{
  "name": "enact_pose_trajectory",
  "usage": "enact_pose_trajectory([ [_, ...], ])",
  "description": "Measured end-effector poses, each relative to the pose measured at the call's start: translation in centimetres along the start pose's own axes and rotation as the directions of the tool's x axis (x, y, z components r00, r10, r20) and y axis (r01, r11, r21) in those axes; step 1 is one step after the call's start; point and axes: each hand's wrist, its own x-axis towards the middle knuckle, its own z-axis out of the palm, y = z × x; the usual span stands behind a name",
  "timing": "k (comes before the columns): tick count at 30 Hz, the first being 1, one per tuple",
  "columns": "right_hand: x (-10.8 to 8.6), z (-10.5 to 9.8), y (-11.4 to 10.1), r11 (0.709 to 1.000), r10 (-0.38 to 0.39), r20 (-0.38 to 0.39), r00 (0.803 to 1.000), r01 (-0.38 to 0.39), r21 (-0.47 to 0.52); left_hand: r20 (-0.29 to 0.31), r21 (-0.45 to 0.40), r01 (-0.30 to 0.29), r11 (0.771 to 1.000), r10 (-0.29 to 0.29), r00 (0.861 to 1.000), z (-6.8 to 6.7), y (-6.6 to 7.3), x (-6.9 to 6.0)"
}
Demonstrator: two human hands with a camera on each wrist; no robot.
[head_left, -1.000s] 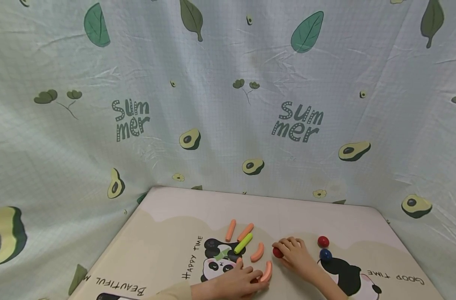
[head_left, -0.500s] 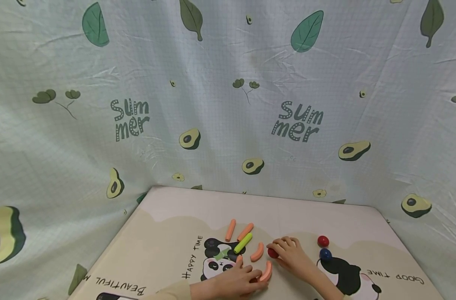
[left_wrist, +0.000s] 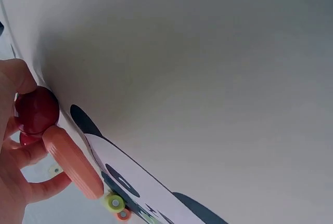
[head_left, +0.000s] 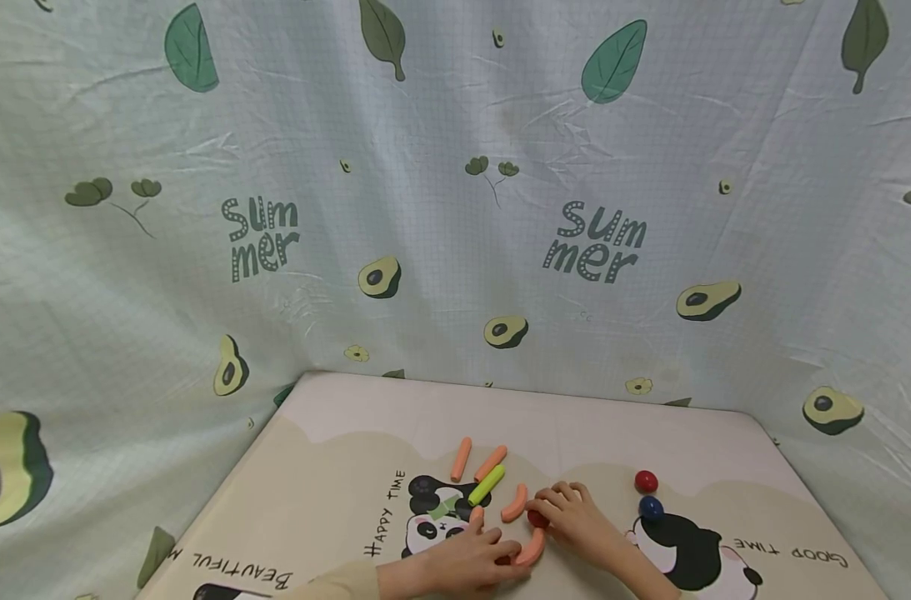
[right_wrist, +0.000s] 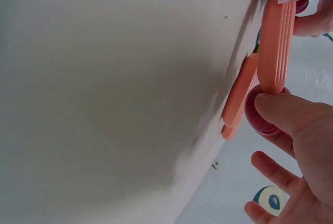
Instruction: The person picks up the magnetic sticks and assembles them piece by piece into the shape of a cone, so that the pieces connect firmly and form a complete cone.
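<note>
In the head view my left hand (head_left: 473,560) pinches a red ball (left_wrist: 37,110), mostly hidden there by the fingers. An orange ribbed stick (left_wrist: 73,162) touches that ball in the left wrist view, with fingers beside it. My right hand (head_left: 584,523) pinches another red ball (head_left: 538,518) between thumb and fingers. A curved orange stick (head_left: 531,548) spans the space between the hands. In the right wrist view this orange stick (right_wrist: 276,47) touches the right hand's ball (right_wrist: 257,112) at one end, and fingertips of the left hand at the other.
Beyond the hands lie a curved orange stick (head_left: 514,503), two straight orange sticks (head_left: 462,459) and a yellow-green stick (head_left: 487,485). A red ball (head_left: 646,482) and a blue ball (head_left: 651,508) rest at right on the panda-printed table (head_left: 335,433). Patterned cloth (head_left: 440,233) hangs behind.
My right hand has moved left with its red ball, up to the end of the curved orange stick. That stick now tilts a little differently; the left hand has barely moved.
</note>
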Motion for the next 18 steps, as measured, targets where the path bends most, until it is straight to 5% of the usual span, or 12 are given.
enact_pose_trajectory([
  [4, -0.06, 0.28, 0.06, 1.0, -0.009, 0.016, 1.0, 0.009, 0.016, 0.003, -0.018, 0.003, 1.0, -0.003, 1.0, -0.42, -0.1, -0.1],
  [12, -0.16, 0.16, 0.2, 0.999, -0.008, 0.073, 0.997, 0.005, 0.036, -0.116, -0.05, 0.039, 0.998, -0.045, 0.992, -0.35, -0.29, -0.37],
  [18, -0.23, 0.11, 0.15, 0.999, -0.026, 0.051, 0.998, 0.025, 0.024, -0.038, -0.043, 0.094, 0.995, -0.096, 0.995, -0.11, -0.84, -0.64],
])
